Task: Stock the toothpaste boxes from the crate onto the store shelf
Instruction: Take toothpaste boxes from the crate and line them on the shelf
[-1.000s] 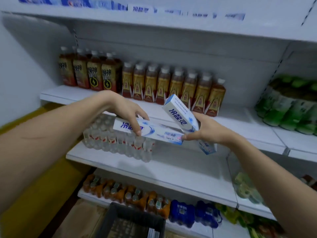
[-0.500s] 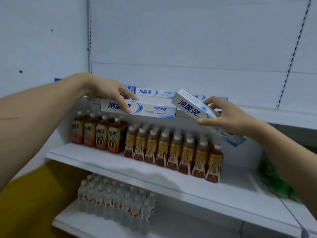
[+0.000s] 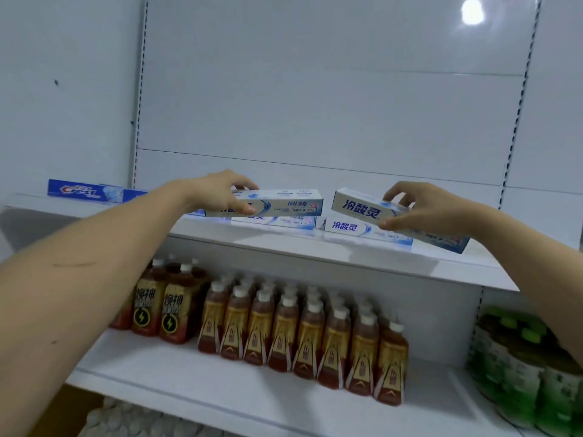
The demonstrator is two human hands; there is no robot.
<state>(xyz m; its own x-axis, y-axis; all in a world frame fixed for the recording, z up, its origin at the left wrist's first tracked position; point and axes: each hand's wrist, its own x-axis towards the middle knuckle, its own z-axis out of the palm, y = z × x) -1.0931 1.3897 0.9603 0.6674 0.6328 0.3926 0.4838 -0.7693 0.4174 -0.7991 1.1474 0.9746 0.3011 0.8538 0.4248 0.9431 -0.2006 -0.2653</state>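
My left hand (image 3: 225, 193) grips a white-and-blue toothpaste box (image 3: 284, 203) and holds it level over another such box (image 3: 277, 221) lying on the top shelf (image 3: 347, 257). My right hand (image 3: 419, 205) grips a second toothpaste box (image 3: 356, 208), tilted with its right end lower, above a box (image 3: 353, 228) that lies on the same shelf. A blue Crest box (image 3: 80, 190) lies at the shelf's far left. The crate is out of view.
On the shelf below stand rows of brown tea bottles (image 3: 303, 329), with dark energy-drink bottles (image 3: 157, 307) to their left and green bottles (image 3: 520, 367) at the right. Clear water bottles (image 3: 126, 421) show at the bottom. White back panels rise behind.
Both hands have risen from waist height to the top shelf, each carrying its box. The view has tilted upward, and the crate has dropped out of sight.
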